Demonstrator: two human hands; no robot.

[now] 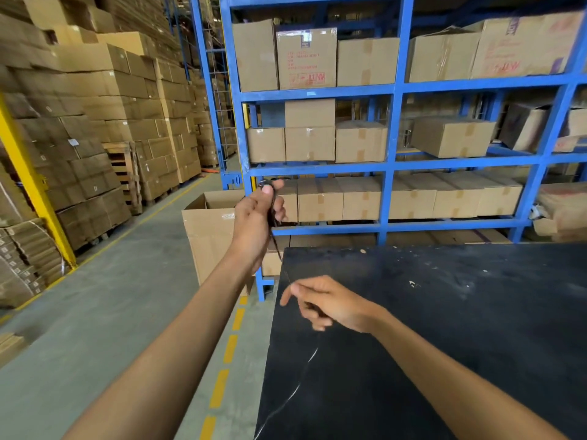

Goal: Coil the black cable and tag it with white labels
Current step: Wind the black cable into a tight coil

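At frame centre, the left hand [259, 214] gripped thin black cable [273, 217] loops; the right hand [330, 301] pinched its strand above the table [460, 312].

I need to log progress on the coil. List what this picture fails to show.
- Coil count: the left hand wraps the cable, so the loops in its grip are hidden.
- Right hand grip: motion blur and curled fingers hide whether it pinches the cable.
- Cable end: the strand runs off the bottom edge of the table.
- White labels: none in view.
- Box contents: hidden by its walls.
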